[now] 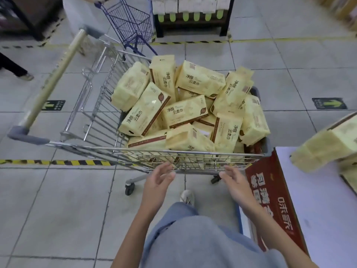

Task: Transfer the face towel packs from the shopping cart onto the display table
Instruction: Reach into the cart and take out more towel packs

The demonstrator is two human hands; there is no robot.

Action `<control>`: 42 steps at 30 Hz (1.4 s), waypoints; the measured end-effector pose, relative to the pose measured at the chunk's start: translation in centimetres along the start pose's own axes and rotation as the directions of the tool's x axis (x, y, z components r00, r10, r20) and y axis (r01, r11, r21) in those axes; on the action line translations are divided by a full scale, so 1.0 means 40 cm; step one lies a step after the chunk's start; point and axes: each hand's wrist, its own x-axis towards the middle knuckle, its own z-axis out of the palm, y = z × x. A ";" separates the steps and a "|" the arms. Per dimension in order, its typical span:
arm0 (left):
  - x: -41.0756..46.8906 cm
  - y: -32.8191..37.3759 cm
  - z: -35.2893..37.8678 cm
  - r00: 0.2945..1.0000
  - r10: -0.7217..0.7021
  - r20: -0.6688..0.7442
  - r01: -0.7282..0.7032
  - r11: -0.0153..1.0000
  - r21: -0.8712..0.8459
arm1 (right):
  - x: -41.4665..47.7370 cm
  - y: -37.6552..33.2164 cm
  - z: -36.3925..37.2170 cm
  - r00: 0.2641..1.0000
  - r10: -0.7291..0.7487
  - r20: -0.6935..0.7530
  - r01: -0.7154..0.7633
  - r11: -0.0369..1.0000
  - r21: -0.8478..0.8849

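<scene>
The shopping cart stands on the tiled floor straight ahead of you, its basket heaped with yellow face towel packs lying at all angles. To your right is the white tabletop with a red banner on its edge, and a few packs are stacked on it. Your left hand and right hand hover by the cart's near side, fingers loose, both holding nothing.
</scene>
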 end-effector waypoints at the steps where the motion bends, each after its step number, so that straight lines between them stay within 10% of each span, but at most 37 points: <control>1: 0.039 0.037 -0.002 0.999 0.044 0.028 -0.044 0.999 0.007 | 0.033 -0.025 -0.002 0.999 -0.020 -0.033 0.020 1.000 -0.002; 9: 0.325 0.163 0.029 0.939 0.046 0.342 -0.258 0.752 0.607 | 0.293 -0.141 -0.024 0.975 0.030 -0.221 -0.037 0.999 -0.026; 16: 0.471 0.118 0.053 0.853 -0.111 0.510 -0.376 0.547 0.748 | 0.471 -0.122 -0.046 0.950 0.264 -0.169 -0.259 0.964 0.052; 33: 0.611 0.070 0.086 0.895 -0.044 0.445 -0.304 0.669 0.678 | 0.613 -0.005 -0.057 0.944 0.330 0.001 -0.323 0.923 0.211; 42: 0.611 0.099 0.097 0.921 -0.079 0.382 -0.219 0.706 0.674 | 0.589 -0.007 -0.039 0.952 0.263 -0.159 -0.234 0.955 0.181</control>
